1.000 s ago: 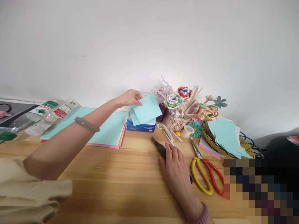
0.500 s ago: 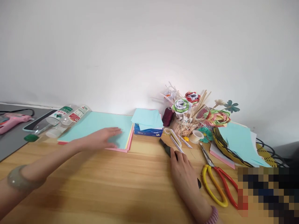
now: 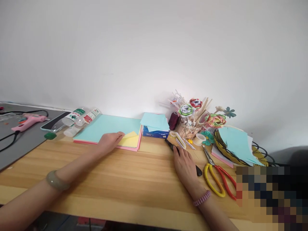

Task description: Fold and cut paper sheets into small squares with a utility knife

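Observation:
My left hand (image 3: pixel 110 141) rests on the near corner of a stack of coloured paper (image 3: pixel 106 126). Its fingers pinch the top light-blue sheet, whose corner is lifted so the yellow sheet (image 3: pixel 130 141) below shows. A pink sheet lies at the bottom. My right hand (image 3: pixel 186 165) lies flat on a black utility knife (image 3: pixel 171 146) on the wooden table (image 3: pixel 134 179). Small light-blue paper squares (image 3: pixel 154 121) sit on a blue tissue box (image 3: pixel 154 134).
Yellow and red scissors (image 3: pixel 218 179) lie right of my right hand. Paper flowers on sticks (image 3: pixel 194 114), a tape roll (image 3: pixel 199 138) and a basket of paper (image 3: pixel 237 144) stand behind. Plastic bottles (image 3: pixel 77 120), a phone (image 3: pixel 54 122) and a pink glue gun (image 3: pixel 26 121) lie at left.
My left hand put the light-blue square down on the tissue box, came back to the big paper stack and lifted the top sheet's corner. My right hand stayed on the knife.

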### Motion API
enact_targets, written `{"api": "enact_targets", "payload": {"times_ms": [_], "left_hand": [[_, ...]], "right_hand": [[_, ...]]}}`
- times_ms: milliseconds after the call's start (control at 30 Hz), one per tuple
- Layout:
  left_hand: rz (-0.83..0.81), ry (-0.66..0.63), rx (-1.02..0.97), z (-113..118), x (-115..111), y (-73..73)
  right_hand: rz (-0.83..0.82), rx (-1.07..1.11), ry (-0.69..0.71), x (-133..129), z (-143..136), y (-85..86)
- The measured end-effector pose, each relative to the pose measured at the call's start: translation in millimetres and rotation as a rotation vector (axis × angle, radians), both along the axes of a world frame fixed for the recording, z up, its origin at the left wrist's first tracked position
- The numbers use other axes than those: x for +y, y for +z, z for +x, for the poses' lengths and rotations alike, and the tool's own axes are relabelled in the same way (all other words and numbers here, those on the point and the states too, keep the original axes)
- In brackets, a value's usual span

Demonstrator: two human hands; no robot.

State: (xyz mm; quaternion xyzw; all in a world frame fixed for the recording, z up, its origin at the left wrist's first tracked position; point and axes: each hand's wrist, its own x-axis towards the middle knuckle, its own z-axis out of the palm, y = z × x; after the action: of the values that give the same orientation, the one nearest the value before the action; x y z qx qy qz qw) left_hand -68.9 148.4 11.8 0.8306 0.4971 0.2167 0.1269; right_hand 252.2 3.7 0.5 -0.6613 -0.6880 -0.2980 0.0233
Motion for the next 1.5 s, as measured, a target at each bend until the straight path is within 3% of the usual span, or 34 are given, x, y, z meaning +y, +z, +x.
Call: {"api": "enact_targets", "payload": {"times_ms": [200,333,533,867,1133,1267,1500], "left_hand": [[-0.115,0.140,-0.274,5,6,9.1],[-0.242,0.095,-0.400,3,6,10.6],[-0.340,-0.004,-0.415,-2,5,5.2],[-0.210,0.033,-0.283,1,6,-3.6],[-0.035,0.189,-0.174,15,2,-12.0],[-0.009,0.140,-0.160,17,-2,-11.7],[-0.084,-0.158,-0.124,6,-4,-14.5]], "right_hand": [[-0.001,-0.005,-0.019,0,0,0.3],[0.007,-0.002,-0.022,-1,1,-0.6],[0.006,0.025,-0.015,1,4,-7.2],[-0.013,0.071,-0.017,6,8,-13.3],[-0.026,0.099,-0.034,4,4,-8.9],[-0.033,0.110,-0.039,3,3,-7.2],[-0.043,0.148,-0.037,4,4,-7.8]]}}
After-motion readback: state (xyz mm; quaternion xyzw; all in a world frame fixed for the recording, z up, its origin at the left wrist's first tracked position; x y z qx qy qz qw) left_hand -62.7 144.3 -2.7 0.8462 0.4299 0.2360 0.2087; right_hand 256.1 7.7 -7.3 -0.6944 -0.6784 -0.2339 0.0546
